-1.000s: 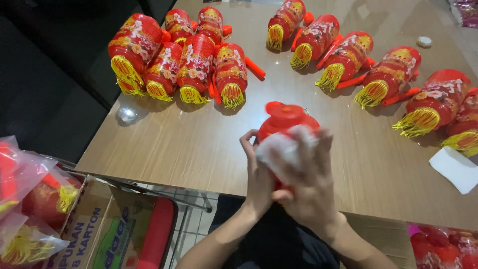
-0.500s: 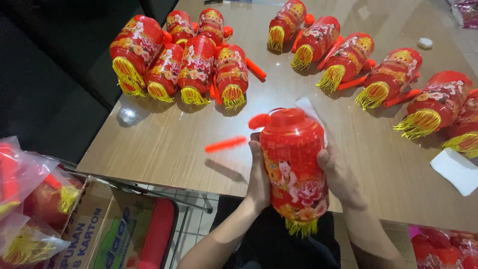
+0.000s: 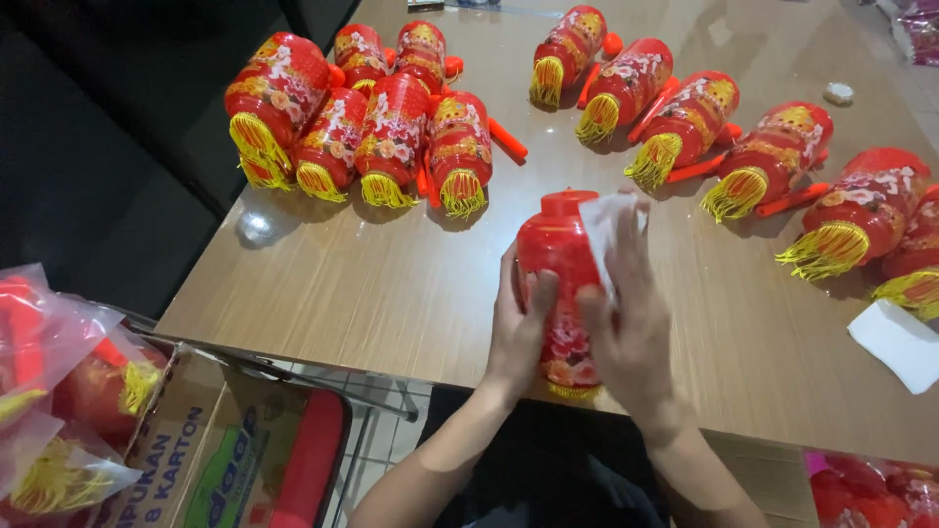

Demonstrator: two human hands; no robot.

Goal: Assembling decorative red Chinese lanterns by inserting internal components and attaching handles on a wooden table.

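Left hand (image 3: 516, 328): it grips the red lantern (image 3: 559, 284) from its left side; the thumb lies across the front, and the other fingers are wrapped behind and hidden.
Right hand (image 3: 631, 328): its fingers (image 3: 626, 259) are stretched and close together, pressing a white tissue (image 3: 604, 223) flat on the upper right side of the lantern.
Red lantern: it is held above the near edge of the bench (image 3: 391, 293), cap pointing away from the person, yellow fringe toward the body.
White tissue: it is between the right palm and the lantern; one corner sticks out near the cap.
Left group (image 3: 367, 122): several similar lanterns lie packed side by side at the far left of the bench.
Right row (image 3: 724, 132): more lanterns lie in a slanted line, each with a red stick beside it.
White paper (image 3: 898, 342): it is at the right edge of the bench.
Cardboard box (image 3: 210, 450): it stands on the floor left of the person, next to plastic bags (image 3: 49, 391) with lanterns inside.
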